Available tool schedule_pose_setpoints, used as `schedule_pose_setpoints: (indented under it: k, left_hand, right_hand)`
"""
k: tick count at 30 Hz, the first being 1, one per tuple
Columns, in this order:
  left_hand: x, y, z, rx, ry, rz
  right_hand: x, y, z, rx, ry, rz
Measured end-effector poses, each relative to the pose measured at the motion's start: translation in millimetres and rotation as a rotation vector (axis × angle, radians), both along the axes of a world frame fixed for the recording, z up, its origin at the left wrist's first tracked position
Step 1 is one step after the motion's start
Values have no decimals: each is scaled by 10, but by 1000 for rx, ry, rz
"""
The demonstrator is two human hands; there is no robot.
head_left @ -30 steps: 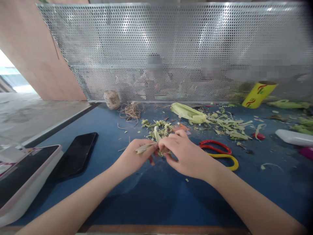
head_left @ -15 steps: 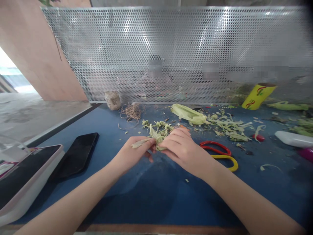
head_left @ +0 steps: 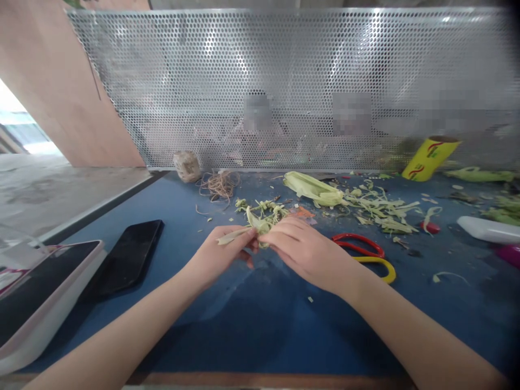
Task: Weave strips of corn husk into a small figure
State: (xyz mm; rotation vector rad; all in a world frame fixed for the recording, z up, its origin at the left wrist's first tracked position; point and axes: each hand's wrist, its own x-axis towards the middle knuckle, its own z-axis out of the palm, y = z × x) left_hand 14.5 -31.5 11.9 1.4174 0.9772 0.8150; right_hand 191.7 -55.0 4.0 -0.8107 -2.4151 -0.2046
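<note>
My left hand (head_left: 221,253) and my right hand (head_left: 304,249) meet over the middle of the blue table (head_left: 252,319). Both pinch a small folded piece of pale green husk strip (head_left: 244,232); its loose end sticks out to the left past my left fingers. Just behind the hands lies a little heap of green scraps (head_left: 264,210). Red and yellow scissors (head_left: 363,254) lie to the right of my right hand, untouched.
A black phone (head_left: 125,257) and a white tablet-like device (head_left: 38,295) lie at the left. Husk leaves and trimmings (head_left: 357,203), a twine ball (head_left: 186,165), loose twine (head_left: 219,185), a yellow roll (head_left: 428,157) and a white bottle (head_left: 487,228) lie along the perforated metal screen (head_left: 284,81).
Both hands have shifted slightly away from me with the husk piece. The right fingers have slid along it and now pinch nearer its middle.
</note>
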Motion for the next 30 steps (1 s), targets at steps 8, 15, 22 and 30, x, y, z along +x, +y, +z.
schedule_pose_setpoints:
  k: [8,15,22,30]
  left_hand:
    - [12,0,-2,69,108,-26]
    - [14,0,1,127,182,14]
    - [46,-33,37,135,201,-27]
    - [39,-25,2,49,56,29]
  right_hand:
    - [-54,-14,-9,40,26,-38]
    - [-86,-19,-29,46,47,-143]
    - [-154,-28,-64,27,42,-198]
    - [-175,-24,-122,42,80,-253]
